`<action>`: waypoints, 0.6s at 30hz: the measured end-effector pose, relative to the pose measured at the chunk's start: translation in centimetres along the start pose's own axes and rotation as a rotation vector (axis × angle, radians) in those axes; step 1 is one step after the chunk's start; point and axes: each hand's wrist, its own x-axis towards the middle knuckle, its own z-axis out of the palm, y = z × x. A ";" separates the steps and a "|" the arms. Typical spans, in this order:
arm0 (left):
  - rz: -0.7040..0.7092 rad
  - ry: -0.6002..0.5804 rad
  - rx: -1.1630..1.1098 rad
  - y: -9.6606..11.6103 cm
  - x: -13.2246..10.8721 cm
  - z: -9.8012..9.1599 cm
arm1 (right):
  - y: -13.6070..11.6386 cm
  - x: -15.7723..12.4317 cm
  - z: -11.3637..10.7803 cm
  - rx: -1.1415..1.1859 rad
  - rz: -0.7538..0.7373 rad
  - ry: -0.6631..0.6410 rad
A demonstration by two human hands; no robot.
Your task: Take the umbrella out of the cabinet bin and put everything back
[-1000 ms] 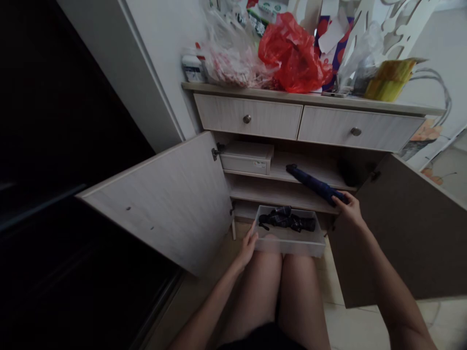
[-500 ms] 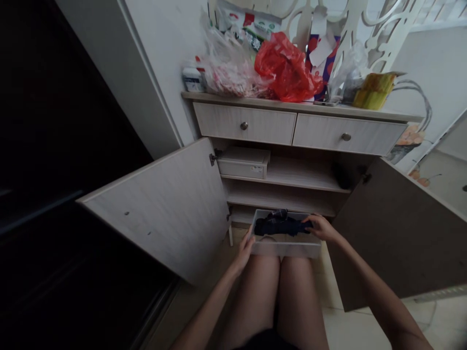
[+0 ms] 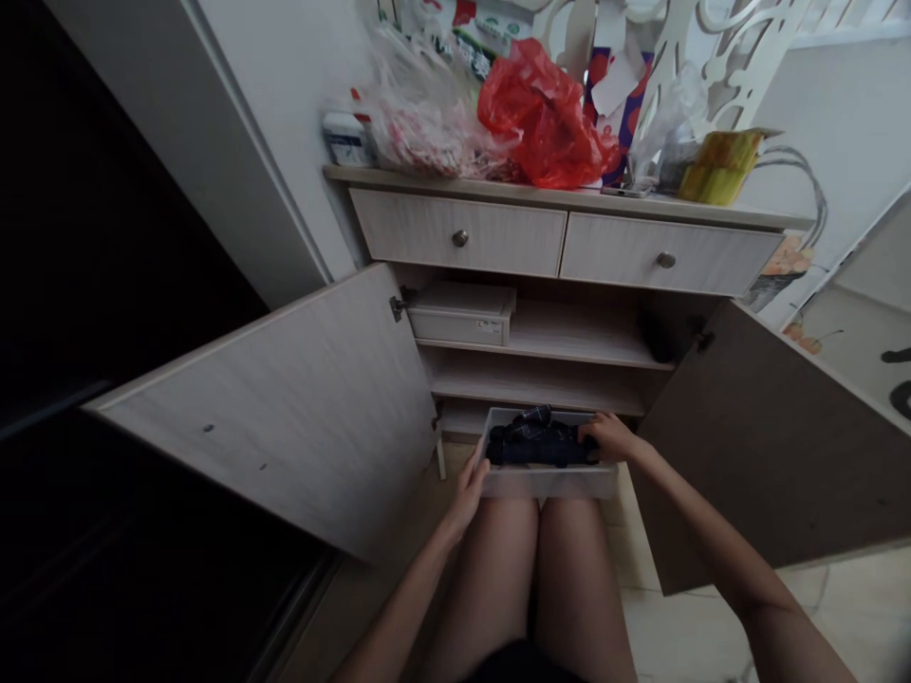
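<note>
A translucent plastic box (image 3: 548, 485) rests over my thighs, in front of the opened cabinet. My left hand (image 3: 470, 482) grips its left side, thumb by the rim. Inside lies a dark blue bundle (image 3: 530, 452) that looks like a folded umbrella, stretched across the box. Behind it sits a dark plaid bundle (image 3: 532, 420), seemingly another folded umbrella. My right hand (image 3: 606, 437) reaches over the right rim with its fingers closed around the right end of the dark blue one; the fingertips are partly hidden.
Two cabinet doors, the left (image 3: 285, 408) and the right (image 3: 775, 455), stand swung out on either side. A white box (image 3: 459, 325) occupies the upper shelf. On the cabinet top lie a red plastic bag (image 3: 545, 119), a clear bag (image 3: 427, 119) and a yellow packet (image 3: 720, 166).
My right hand has moved in over the box and closed on the end of the dark blue umbrella, which now lies lower and nearer the front wall. The view has shifted slightly.
</note>
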 end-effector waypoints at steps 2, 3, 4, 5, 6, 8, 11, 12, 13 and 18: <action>0.011 -0.003 0.006 -0.4 0.1 0.0 | 1.8 0.8 -1.5 0.074 0.037 0.087; 0.023 -0.010 0.006 -0.6 0.2 0.0 | 3.0 1.2 -2.5 0.102 0.100 0.184; 0.036 -0.017 0.006 -0.8 0.2 -0.1 | 4.4 1.6 -3.5 0.115 0.201 0.310; 0.045 -0.020 0.005 -0.9 0.2 -0.1 | 6.0 2.0 -4.6 0.093 0.338 0.446; 0.048 -0.020 0.005 -1.0 0.3 -0.2 | 7.6 2.4 -5.7 0.044 0.492 0.565; 0.044 -0.020 0.011 -1.0 0.3 -0.2 | 10.7 3.0 -7.4 -0.035 0.774 0.665; 0.028 -0.019 0.015 -1.0 0.5 -0.2 | 14.3 3.8 -8.6 0.050 0.998 0.575; 0.022 -0.016 0.010 -1.1 0.5 -0.2 | 15.0 4.0 -8.7 0.094 1.024 0.540; 0.017 -0.011 0.005 -1.2 0.6 -0.2 | 15.5 4.3 -8.7 0.127 1.039 0.518; -0.005 0.000 0.008 -1.7 0.7 -0.3 | 15.7 5.2 -7.5 0.193 1.092 0.587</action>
